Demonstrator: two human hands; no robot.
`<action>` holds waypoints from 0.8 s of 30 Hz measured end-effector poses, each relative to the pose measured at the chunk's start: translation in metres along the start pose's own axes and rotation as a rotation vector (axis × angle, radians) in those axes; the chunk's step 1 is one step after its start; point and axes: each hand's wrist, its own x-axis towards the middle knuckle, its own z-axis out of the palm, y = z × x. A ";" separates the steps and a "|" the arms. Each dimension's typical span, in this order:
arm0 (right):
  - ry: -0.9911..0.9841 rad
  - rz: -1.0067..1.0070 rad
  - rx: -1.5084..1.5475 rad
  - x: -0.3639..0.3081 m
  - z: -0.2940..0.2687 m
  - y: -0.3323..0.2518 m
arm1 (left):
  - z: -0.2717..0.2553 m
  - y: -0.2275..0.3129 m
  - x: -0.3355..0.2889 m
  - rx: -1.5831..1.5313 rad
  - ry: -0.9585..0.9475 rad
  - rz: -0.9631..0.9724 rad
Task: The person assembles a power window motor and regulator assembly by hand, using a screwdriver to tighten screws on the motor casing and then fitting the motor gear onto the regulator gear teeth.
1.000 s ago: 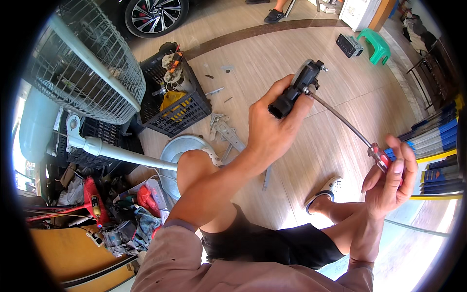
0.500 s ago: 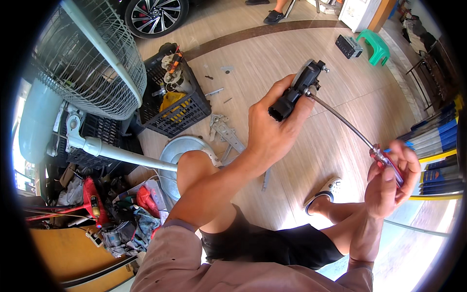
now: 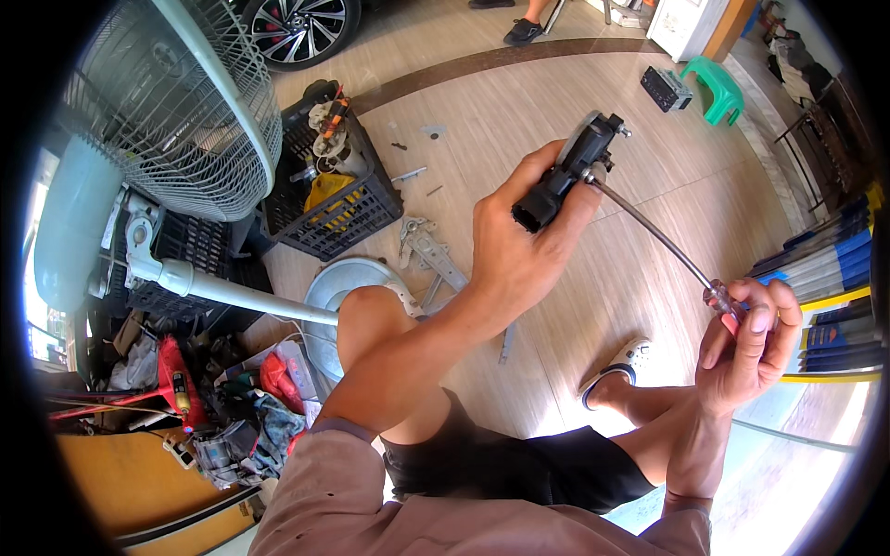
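My left hand (image 3: 530,227) is wrapped round a black plastic part (image 3: 567,176) with a connector socket at its lower end and small metal fittings at its upper end. The exact kind of part does not show. In my right hand (image 3: 749,347) is a screwdriver (image 3: 654,230), its clear and red handle between thumb and fingers. The long metal shaft slants up to the left, and its tip meets the side of the black part beside my left thumb. My palm and fingers cover most of the handle.
A large fan (image 3: 185,111) stands at the left over its round base (image 3: 348,278). Nearby are a black crate (image 3: 338,222) of parts and a metal bracket (image 3: 431,252). A green stool (image 3: 714,88) and a boxy black unit (image 3: 666,89) sit far right. Another person's foot (image 3: 524,32) shows at the back.
The fingers of my right hand have shifted round the screwdriver handle and now cover more of it. My left hand and the black part stay in place. The fan head has turned slightly.
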 end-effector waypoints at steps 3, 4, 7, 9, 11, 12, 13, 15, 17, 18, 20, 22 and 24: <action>0.105 -0.129 -0.204 0.003 0.002 0.009 | 0.001 0.000 -0.001 -0.004 -0.003 -0.002; 0.108 -0.185 -0.242 0.003 0.002 0.011 | 0.001 0.000 -0.001 -0.002 0.000 -0.011; -0.046 -0.084 -0.040 0.001 -0.004 0.005 | 0.000 0.004 -0.002 0.009 -0.002 -0.014; -0.029 -0.022 0.061 0.001 -0.005 0.001 | -0.001 0.005 -0.002 0.006 -0.011 -0.023; -0.015 -0.052 0.025 0.000 -0.007 0.003 | 0.000 0.006 -0.002 0.009 -0.018 -0.033; -0.015 -0.052 0.025 0.000 -0.005 0.005 | 0.000 0.006 -0.003 0.002 -0.026 -0.049; 0.084 -0.115 -0.106 0.001 -0.002 0.009 | 0.000 0.007 -0.003 -0.004 -0.034 -0.064; 0.184 -0.178 -0.237 0.001 -0.004 0.010 | 0.001 0.007 -0.003 0.001 -0.034 -0.067; 0.039 -0.053 -0.036 0.001 -0.006 0.003 | -0.001 0.007 -0.003 0.009 -0.028 -0.069; -0.015 0.025 0.078 0.002 -0.002 -0.004 | -0.002 0.006 -0.002 0.006 -0.025 -0.069; -0.021 0.000 0.067 0.002 -0.005 -0.003 | -0.001 0.006 -0.002 -0.001 -0.027 -0.068; -0.027 -0.025 0.058 0.001 -0.005 0.002 | 0.000 0.007 -0.002 0.005 -0.034 -0.090; 0.086 -0.168 -0.188 0.002 -0.003 0.008 | 0.002 0.006 -0.002 -0.004 -0.033 -0.083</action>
